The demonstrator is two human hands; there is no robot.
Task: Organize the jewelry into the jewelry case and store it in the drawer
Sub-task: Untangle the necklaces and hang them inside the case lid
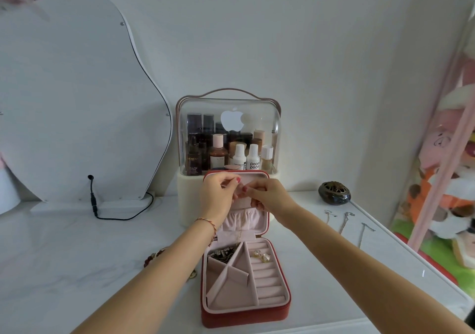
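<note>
Both hands, left hand [220, 194] and right hand [267, 198], pinch at jewelry case [245, 305] lid; pinched item hidden.

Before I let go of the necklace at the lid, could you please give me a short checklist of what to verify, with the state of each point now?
1. Jewelry case open, lid upright: ok.
2. Both hands at the lid: left hand and right hand meet there, fingers curled: ok.
3. Clasp seated on a lid hook: cannot tell, the fingers hide it.
4. Gold chain hangs down over the lid pocket: ok.
5. All jewelry packed: not ok, silver necklaces lie on the table to the right, and beaded pieces lie left of the case.
6. Earrings in the ring rolls: ok.
</note>
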